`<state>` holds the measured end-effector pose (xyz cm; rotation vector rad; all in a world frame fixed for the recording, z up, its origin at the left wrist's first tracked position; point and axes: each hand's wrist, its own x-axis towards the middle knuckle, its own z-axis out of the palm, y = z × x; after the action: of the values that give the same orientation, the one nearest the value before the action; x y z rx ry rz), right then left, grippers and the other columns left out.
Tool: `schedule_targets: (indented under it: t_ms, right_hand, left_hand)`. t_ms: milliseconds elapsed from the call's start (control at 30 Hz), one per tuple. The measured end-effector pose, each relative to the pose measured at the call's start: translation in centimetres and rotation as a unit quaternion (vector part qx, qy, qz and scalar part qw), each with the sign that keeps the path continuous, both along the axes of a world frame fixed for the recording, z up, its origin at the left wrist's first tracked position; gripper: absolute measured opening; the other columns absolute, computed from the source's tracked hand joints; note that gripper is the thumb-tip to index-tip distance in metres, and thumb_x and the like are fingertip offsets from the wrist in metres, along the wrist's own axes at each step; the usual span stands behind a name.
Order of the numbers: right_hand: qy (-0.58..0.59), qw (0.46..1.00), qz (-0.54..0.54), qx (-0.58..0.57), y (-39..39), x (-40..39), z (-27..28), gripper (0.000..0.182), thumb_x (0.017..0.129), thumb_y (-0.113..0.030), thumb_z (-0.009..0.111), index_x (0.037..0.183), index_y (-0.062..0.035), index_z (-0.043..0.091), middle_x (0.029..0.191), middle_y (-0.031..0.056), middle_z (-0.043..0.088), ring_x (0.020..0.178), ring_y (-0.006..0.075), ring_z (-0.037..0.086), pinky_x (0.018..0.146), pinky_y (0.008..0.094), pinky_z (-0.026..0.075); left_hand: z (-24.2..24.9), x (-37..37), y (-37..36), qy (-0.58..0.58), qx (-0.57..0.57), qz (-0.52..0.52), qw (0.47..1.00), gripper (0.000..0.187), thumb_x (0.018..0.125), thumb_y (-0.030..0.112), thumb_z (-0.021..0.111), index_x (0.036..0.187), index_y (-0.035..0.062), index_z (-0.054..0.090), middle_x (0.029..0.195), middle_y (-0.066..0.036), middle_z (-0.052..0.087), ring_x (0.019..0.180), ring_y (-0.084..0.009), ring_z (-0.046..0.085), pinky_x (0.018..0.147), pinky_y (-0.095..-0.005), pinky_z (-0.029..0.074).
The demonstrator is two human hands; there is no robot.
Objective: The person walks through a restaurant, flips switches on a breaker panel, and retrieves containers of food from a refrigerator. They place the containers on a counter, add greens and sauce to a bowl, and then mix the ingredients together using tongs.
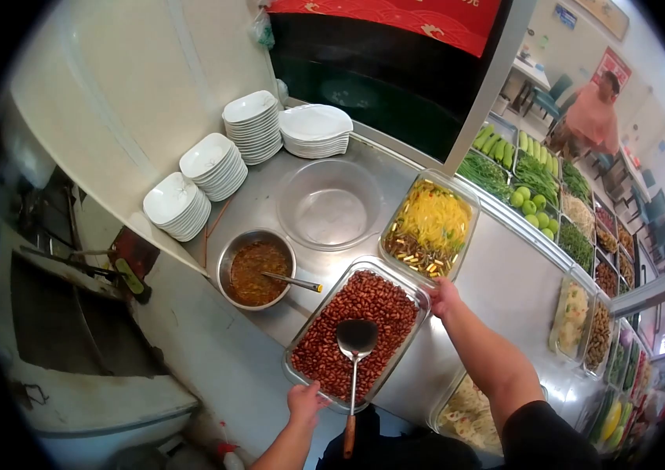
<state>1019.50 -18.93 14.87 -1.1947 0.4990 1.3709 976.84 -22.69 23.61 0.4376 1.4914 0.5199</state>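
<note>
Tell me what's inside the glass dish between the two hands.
The glass dish holds a thick layer of reddish-brown nuts, apparently peanuts, with a metal ladle resting on top. The dish's bottom and whatever lies beneath the ladle's head are covered.

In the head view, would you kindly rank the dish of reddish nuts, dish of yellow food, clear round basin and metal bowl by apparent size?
1. Dish of reddish nuts
2. Clear round basin and dish of yellow food: too alike to rank
3. Metal bowl
</note>
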Motion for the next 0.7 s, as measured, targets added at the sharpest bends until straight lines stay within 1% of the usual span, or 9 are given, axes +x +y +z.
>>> schedule_targets:
  t_ms: [33,67,167,300,400,533,633,667,700]
  right_hand:
    - [-0.022,0.999,0.041,-0.015,0.1,0.0,1.0,0.045,0.087,-0.034,0.041,0.107,0.0037,0.054,0.097,0.0225,0.063,0.078,0.0316,0.061,0.070,0.0397,0.051]
    - [-0.023,0.998,0.052,-0.030,0.4,-0.1,1.7,0.046,0.089,-0.037,0.038,0.104,0.0033,0.056,0.087,0.0190,0.065,0.069,0.0300,0.059,0.061,0.0384,0.049]
    - [-0.002,0.998,0.060,-0.007,0.8,0.7,1.2,0.044,0.089,-0.037,0.038,0.101,0.0019,0.056,0.079,0.0155,0.065,0.066,0.0278,0.059,0.058,0.0355,0.047]
    - [-0.051,0.996,0.073,-0.024,1.5,0.9,1.4,0.042,0.089,-0.038,0.039,0.094,-0.0003,0.058,0.076,0.0119,0.065,0.066,0.0255,0.059,0.061,0.0356,0.047]
    - [-0.052,0.984,0.159,-0.055,1.8,1.0,2.1,0.041,0.089,-0.042,0.044,0.087,-0.0053,0.061,0.075,0.0067,0.065,0.067,0.0224,0.059,0.067,0.0371,0.046]
    - [-0.071,0.974,0.207,-0.056,2.1,1.5,2.4,0.040,0.089,-0.047,0.048,0.088,-0.0093,0.062,0.076,0.0050,0.065,0.068,0.0198,0.060,0.068,0.0376,0.046]
    - [-0.070,0.969,0.230,-0.056,1.7,1.8,2.6,0.043,0.089,-0.050,0.049,0.090,-0.0092,0.062,0.077,0.0046,0.066,0.069,0.0197,0.061,0.067,0.0378,0.046]
    - [-0.087,0.967,0.237,-0.044,1.4,1.3,4.0,0.044,0.089,-0.051,0.051,0.091,-0.0085,0.062,0.076,0.0054,0.066,0.069,0.0197,0.061,0.066,0.0346,0.047]
    - [-0.085,0.968,0.233,-0.045,0.8,1.3,5.1,0.044,0.089,-0.051,0.051,0.091,-0.0085,0.062,0.076,0.0054,0.066,0.069,0.0197,0.061,0.066,0.0346,0.047]
  left_hand:
    - [0.3,0.6,0.0,0.001,0.000,-0.001,1.000,0.015,0.089,0.011,0.059,0.080,0.0026,0.049,0.078,-0.012,0.059,0.062,-0.0225,0.060,0.057,-0.0384,0.055]
    - [0.9,1.4,0.2,-0.001,-0.003,-0.004,1.000,0.015,0.090,0.012,0.058,0.081,0.0021,0.050,0.079,-0.012,0.059,0.064,-0.0223,0.060,0.058,-0.0382,0.055]
    - [1.5,2.7,0.5,-0.017,-0.005,-0.015,1.000,0.015,0.092,0.013,0.056,0.084,0.0007,0.051,0.082,-0.013,0.060,0.069,-0.0220,0.061,0.062,-0.0377,0.055]
    - [2.5,4.1,1.0,-0.006,-0.004,-0.022,1.000,0.016,0.093,0.014,0.054,0.090,-0.0021,0.053,0.086,-0.013,0.059,0.073,-0.0215,0.060,0.064,-0.0367,0.055]
    - [1.3,3.4,1.9,-0.001,-0.010,-0.068,0.998,0.016,0.093,0.013,0.053,0.091,-0.0032,0.052,0.087,-0.012,0.058,0.073,-0.0210,0.059,0.065,-0.0362,0.055]
    - [1.2,3.4,1.8,0.013,0.009,-0.076,0.997,0.014,0.092,0.009,0.053,0.091,-0.0048,0.054,0.087,-0.013,0.060,0.073,-0.0220,0.061,0.062,-0.0352,0.055]
    - [1.6,3.8,1.7,0.027,0.014,-0.088,0.996,0.016,0.091,0.011,0.054,0.093,-0.0049,0.052,0.085,-0.012,0.056,0.071,-0.0204,0.058,0.064,-0.0340,0.056]
    - [1.6,3.7,1.7,0.024,0.017,-0.081,0.996,0.014,0.091,0.009,0.054,0.092,-0.0049,0.052,0.086,-0.013,0.058,0.072,-0.0211,0.059,0.063,-0.0347,0.056]
    - [1.6,3.7,1.6,0.023,0.019,-0.076,0.997,0.012,0.090,0.007,0.054,0.090,-0.0048,0.053,0.087,-0.013,0.059,0.073,-0.0218,0.060,0.063,-0.0353,0.055]
